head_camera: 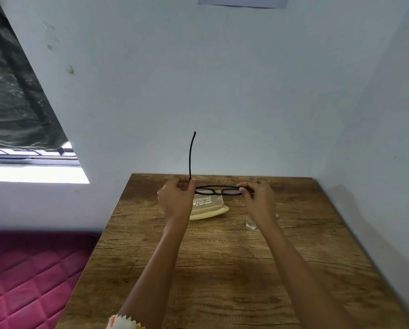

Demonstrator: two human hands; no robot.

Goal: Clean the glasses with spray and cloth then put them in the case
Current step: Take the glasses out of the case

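Both hands raised over the far half of the table [222, 269], well apart, each pinching one end of the glasses [218, 189]. Left hand [176, 198] is closed on the left hinge end; that temple stands straight up from its fingers, unfolded. Right hand [258, 198] is closed on the right end; that temple is hidden, cannot tell whether folded. Frame held level, lenses facing down, probably to work the arms or inspect the lenses. Directly below the hands lies the case [207, 206], pale yellow, so the drop-in will be short. A small clear bottle [251, 224], likely the spray, stands just under the right wrist, within reach. A cloth [125, 322] edge shows near the left elbow. Judgement: either pre-clean or folding; cannot tell which.
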